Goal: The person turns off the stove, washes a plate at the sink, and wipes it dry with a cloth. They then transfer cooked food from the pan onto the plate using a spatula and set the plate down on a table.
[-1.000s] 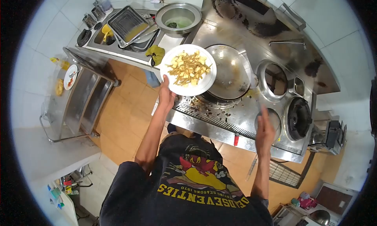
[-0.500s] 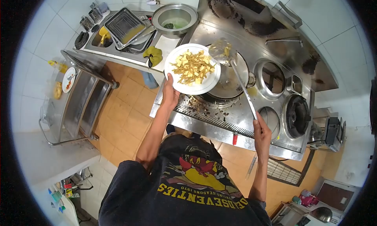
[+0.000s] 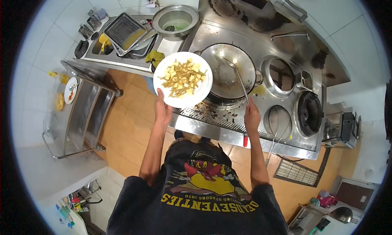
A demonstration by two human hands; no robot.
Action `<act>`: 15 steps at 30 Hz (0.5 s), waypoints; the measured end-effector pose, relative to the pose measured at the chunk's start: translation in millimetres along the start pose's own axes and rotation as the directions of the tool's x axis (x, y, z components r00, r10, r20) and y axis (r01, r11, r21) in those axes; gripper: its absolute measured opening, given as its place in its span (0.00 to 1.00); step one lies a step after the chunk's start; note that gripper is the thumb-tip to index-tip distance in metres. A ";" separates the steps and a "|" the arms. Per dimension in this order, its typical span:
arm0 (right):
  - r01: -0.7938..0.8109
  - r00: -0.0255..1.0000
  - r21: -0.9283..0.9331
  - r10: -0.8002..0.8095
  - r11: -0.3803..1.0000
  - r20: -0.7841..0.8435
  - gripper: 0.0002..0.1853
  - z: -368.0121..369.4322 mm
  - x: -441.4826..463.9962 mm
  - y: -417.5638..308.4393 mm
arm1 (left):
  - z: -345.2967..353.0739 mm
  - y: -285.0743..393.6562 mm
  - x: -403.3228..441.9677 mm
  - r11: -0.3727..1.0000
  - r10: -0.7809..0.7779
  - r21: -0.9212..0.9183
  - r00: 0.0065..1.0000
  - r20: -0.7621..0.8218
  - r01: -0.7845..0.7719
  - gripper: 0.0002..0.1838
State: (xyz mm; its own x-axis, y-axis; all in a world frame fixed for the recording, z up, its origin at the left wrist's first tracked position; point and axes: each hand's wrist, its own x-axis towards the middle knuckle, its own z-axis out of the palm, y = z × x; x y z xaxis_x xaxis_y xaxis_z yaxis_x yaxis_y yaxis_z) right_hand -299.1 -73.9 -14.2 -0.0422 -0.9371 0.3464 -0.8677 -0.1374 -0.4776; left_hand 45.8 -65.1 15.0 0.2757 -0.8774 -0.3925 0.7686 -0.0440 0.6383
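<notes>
My left hand (image 3: 163,111) grips the near edge of a white plate (image 3: 204,89), with the thumb over its rim. Strips of brownish-green vegetable and pale yellow chunks (image 3: 182,77) are heaped on the plate. It is held up just left of a wok (image 3: 218,82) on the stove, partly covering the counter edge. My right hand (image 3: 252,114) is closed around the handle of a long metal ladle (image 3: 241,83). The ladle's head rests down inside the wok, which shows only an oily surface and small residue.
Food scraps (image 3: 212,111) litter the stove front. To the right are a round steel opening (image 3: 281,77), a wire strainer (image 3: 277,122) and a black burner (image 3: 308,113). At the back left, a metal basin (image 3: 175,19) stands beside stacked trays (image 3: 124,31). A steel cart (image 3: 87,108) is at the left.
The plate has moved left and slightly down, away from the wok. The ladle, held beside the plate with food bits on it, is now lowered into the wok; my right hand has moved left and up.
</notes>
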 end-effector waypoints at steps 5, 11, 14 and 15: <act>-0.046 0.991 -0.293 0.079 0.955 0.103 0.27 30.3 -10.1 -5.6 | -19.6 12.5 -15.4 1.000 0.008 0.001 1.000 -0.013 -0.008 0.28; -0.101 0.990 -0.234 0.121 0.967 0.074 0.31 56.8 -25.5 -10.4 | -26.3 31.1 -33.0 1.000 -0.011 -0.004 1.000 0.007 0.011 0.28; -0.122 0.986 -0.121 0.135 0.985 0.101 0.32 64.8 -36.7 -8.5 | -28.9 40.0 -39.9 1.000 -0.027 -0.001 1.000 -0.006 0.027 0.28; -0.137 0.981 -0.075 0.146 0.988 0.130 0.33 66.8 -38.7 -5.6 | -28.4 42.6 -42.0 0.999 -0.033 -0.001 0.999 -0.002 0.033 0.28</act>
State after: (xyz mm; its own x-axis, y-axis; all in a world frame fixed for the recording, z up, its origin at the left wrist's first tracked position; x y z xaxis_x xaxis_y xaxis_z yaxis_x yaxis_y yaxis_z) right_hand -259.5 -58.3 -78.8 -0.1031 -0.9809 0.1649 -0.8884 0.0163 -0.4588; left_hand 83.4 -16.6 39.8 0.2515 -0.8744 -0.4150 0.7778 -0.0725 0.6243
